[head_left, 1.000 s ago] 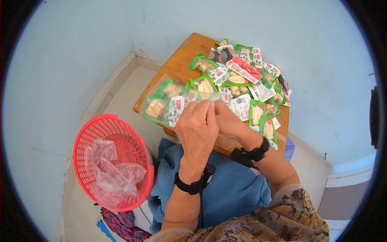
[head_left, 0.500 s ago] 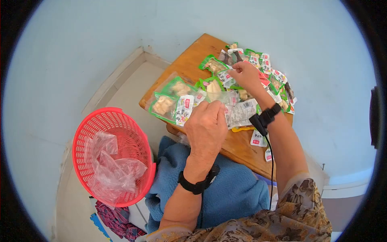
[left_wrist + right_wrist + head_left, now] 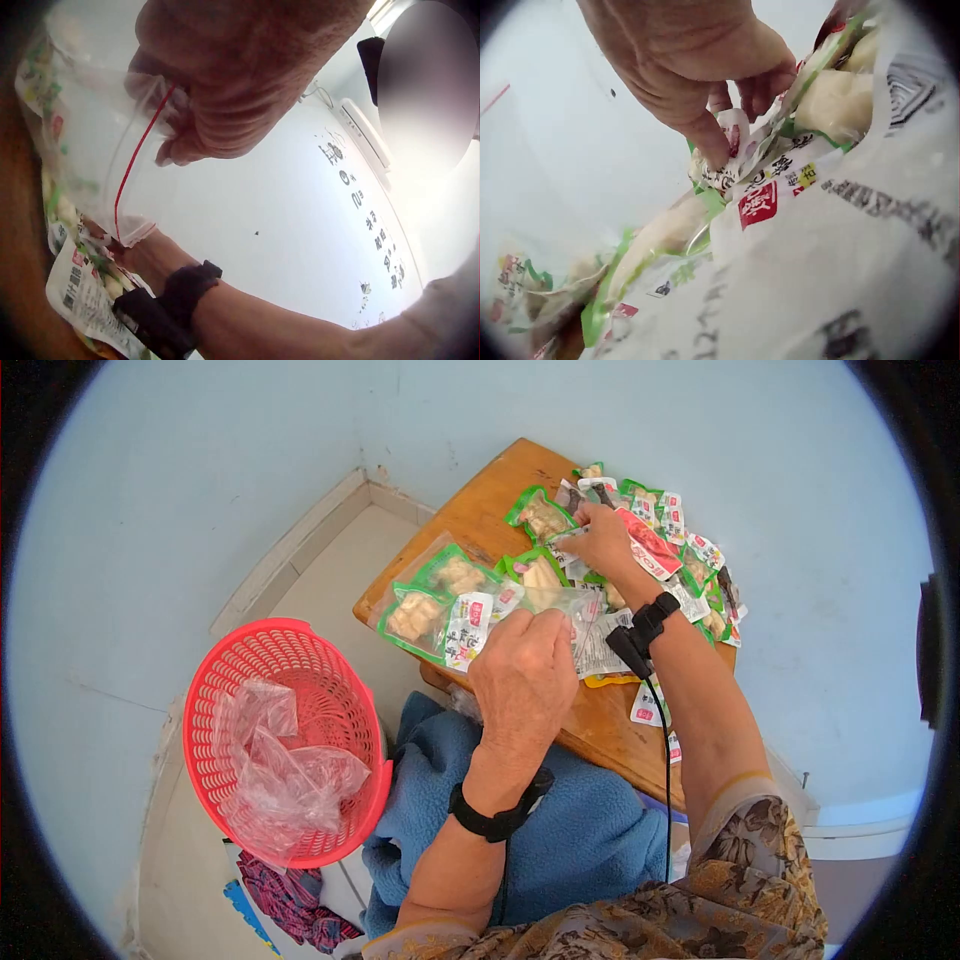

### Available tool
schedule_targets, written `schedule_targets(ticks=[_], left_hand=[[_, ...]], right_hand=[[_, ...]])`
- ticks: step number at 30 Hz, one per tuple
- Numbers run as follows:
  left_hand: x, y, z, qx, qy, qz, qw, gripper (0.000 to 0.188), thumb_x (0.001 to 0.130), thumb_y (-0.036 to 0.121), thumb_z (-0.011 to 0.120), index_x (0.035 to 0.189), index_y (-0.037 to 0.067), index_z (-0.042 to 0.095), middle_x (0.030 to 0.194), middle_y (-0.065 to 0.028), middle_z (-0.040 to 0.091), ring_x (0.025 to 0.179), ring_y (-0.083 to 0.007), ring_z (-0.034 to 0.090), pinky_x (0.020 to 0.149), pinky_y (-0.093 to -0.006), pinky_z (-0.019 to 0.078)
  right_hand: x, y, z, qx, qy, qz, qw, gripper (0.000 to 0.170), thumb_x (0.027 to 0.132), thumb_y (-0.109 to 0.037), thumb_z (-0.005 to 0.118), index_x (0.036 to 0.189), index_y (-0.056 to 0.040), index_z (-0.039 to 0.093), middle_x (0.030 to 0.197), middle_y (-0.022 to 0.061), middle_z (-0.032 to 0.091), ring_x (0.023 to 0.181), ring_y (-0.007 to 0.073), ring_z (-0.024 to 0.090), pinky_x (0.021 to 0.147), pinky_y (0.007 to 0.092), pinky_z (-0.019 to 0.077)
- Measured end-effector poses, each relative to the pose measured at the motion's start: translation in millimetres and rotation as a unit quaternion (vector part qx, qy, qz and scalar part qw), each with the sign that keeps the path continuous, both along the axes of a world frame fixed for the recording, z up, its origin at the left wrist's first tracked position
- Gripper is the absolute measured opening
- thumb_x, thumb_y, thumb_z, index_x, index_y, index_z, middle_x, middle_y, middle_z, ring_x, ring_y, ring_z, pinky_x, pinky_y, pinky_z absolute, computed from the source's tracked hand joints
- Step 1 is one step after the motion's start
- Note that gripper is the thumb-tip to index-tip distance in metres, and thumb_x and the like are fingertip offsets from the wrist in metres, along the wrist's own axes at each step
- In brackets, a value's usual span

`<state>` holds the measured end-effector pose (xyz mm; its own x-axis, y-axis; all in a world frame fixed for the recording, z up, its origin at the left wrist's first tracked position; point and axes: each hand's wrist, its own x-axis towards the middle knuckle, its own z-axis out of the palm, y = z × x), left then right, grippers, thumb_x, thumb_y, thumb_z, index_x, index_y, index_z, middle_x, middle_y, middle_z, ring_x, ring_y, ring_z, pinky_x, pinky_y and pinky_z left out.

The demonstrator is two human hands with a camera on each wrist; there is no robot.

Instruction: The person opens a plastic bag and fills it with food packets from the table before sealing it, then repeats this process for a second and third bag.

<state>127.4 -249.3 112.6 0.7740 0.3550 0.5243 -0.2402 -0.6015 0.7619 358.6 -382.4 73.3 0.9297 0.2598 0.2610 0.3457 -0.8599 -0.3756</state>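
My left hand (image 3: 525, 678) grips the mouth of a clear zip bag (image 3: 90, 127) with a red strip along its seal. Green-edged snack packets (image 3: 415, 617) with pale contents and white labels show inside the bag, over the table's left corner. Farther back, my right hand (image 3: 603, 545) reaches into the spread of packets. Its thumb and fingers pinch the white printed end of a snack packet (image 3: 733, 146), seen in the right wrist view. Beside those fingers lies another green-edged packet (image 3: 541, 517). A red and white packet (image 3: 652, 546) lies partly behind the hand.
The wooden table (image 3: 492, 490) stands in a corner against pale blue walls. A red plastic basket (image 3: 375, 800) with crumpled clear bags (image 3: 285, 780) stands at the left. Blue fleece (image 3: 440, 860) covers the lap. A dark cable (image 3: 668, 790) hangs from the right wrist.
My right hand has left the left hand at the bag's mouth and moved out to the packets at the back, now pinching one. The left hand keeps its hold on the bag.
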Motion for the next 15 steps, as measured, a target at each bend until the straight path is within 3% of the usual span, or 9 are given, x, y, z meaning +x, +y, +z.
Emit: schedule_targets(ticks=[4, 5, 7, 8, 10, 11, 13, 15], left_hand=[[0, 0, -1, 0.014, -0.007, 0.005, 1.0, 0.006, 0.082, 0.008, 0.067, 0.081, 0.004, 0.062, 0.073, -0.0132, 0.055, 0.074, -0.0342, 0.061, 0.062, -0.0439, 0.0486], [1, 1, -2, 0.015, -0.01, 0.005, 1.0, 0.006, 0.082, 0.008, 0.067, 0.081, 0.004, 0.063, 0.074, -0.0133, 0.056, 0.074, -0.0343, 0.061, 0.061, -0.0438, 0.0488], [2, 2, -4, 0.012, -0.015, 0.006, 1.0, 0.006, 0.082, 0.008, 0.067, 0.081, 0.004, 0.063, 0.074, -0.0132, 0.056, 0.074, -0.0343, 0.062, 0.061, -0.0439, 0.049], [2, 2, -4, 0.01, -0.02, 0.008, 1.0, 0.006, 0.083, 0.009, 0.066, 0.081, 0.004, 0.064, 0.074, -0.0131, 0.057, 0.073, -0.0343, 0.062, 0.061, -0.044, 0.0492], [1, 3, -2, 0.01, -0.014, 0.01, 1.0, 0.006, 0.083, 0.009, 0.066, 0.08, 0.004, 0.064, 0.074, -0.013, 0.057, 0.073, -0.0341, 0.062, 0.061, -0.0443, 0.0492], [1, 3, -1, 0.009, -0.008, 0.015, 1.0, 0.007, 0.084, 0.009, 0.066, 0.08, 0.005, 0.064, 0.074, -0.0128, 0.058, 0.072, -0.0339, 0.062, 0.061, -0.0446, 0.0492], [1, 4, -2, 0.006, -0.01, 0.014, 1.0, 0.008, 0.085, 0.01, 0.065, 0.079, 0.005, 0.064, 0.074, -0.0127, 0.058, 0.072, -0.0336, 0.062, 0.061, -0.0447, 0.0491], [1, 4, -2, 0.002, -0.012, 0.012, 1.0, 0.009, 0.086, 0.01, 0.065, 0.078, 0.004, 0.064, 0.074, -0.0126, 0.058, 0.072, -0.0333, 0.062, 0.061, -0.0448, 0.049]], right_hand=[[2, -7, -4, 0.175, 0.059, 0.072, 0.98, 0.027, 0.072, -0.015, 0.077, 0.088, -0.0011, 0.062, 0.08, 0.0153, 0.067, 0.073, 0.0298, 0.066, 0.064, 0.0395, 0.0495], [-1, -9, -3, 0.176, 0.059, 0.072, 0.98, 0.027, 0.072, -0.015, 0.077, 0.088, -0.0011, 0.062, 0.08, 0.0153, 0.067, 0.073, 0.0298, 0.066, 0.064, 0.0395, 0.0495], [-27, -8, 17, 0.195, -0.063, 0.074, 0.976, 0.017, 0.076, -0.008, 0.072, 0.087, -0.0015, 0.059, 0.073, 0.0137, 0.063, 0.065, 0.0302, 0.063, 0.061, 0.0404, 0.0476], [-38, -10, 26, 0.195, -0.063, 0.073, 0.976, 0.017, 0.076, -0.008, 0.072, 0.087, -0.0015, 0.059, 0.073, 0.0137, 0.063, 0.065, 0.0302, 0.063, 0.061, 0.0404, 0.0476], [-62, -19, 41, 0.086, -0.223, 0.102, 0.966, 0.013, 0.08, -0.004, 0.068, 0.089, -0.0032, 0.06, 0.074, 0.0136, 0.061, 0.066, 0.0309, 0.061, 0.06, 0.0422, 0.047], [-75, -25, 47, 0.086, -0.223, 0.1, 0.966, 0.013, 0.08, -0.004, 0.068, 0.089, -0.0032, 0.06, 0.074, 0.0136, 0.061, 0.066, 0.0309, 0.061, 0.06, 0.0422, 0.047], [-102, -39, 56, 0.029, -0.338, 0.124, 0.932, 0.011, 0.081, -0.001, 0.066, 0.09, -0.0044, 0.06, 0.076, 0.0134, 0.06, 0.069, 0.0309, 0.061, 0.058, 0.0423, 0.0461], [-136, -52, 66, -0.01, -0.346, 0.123, 0.93, 0.012, 0.08, 0.001, 0.065, 0.09, -0.004, 0.061, 0.081, 0.0132, 0.062, 0.072, 0.0298, 0.062, 0.06, 0.0404, 0.0481]])
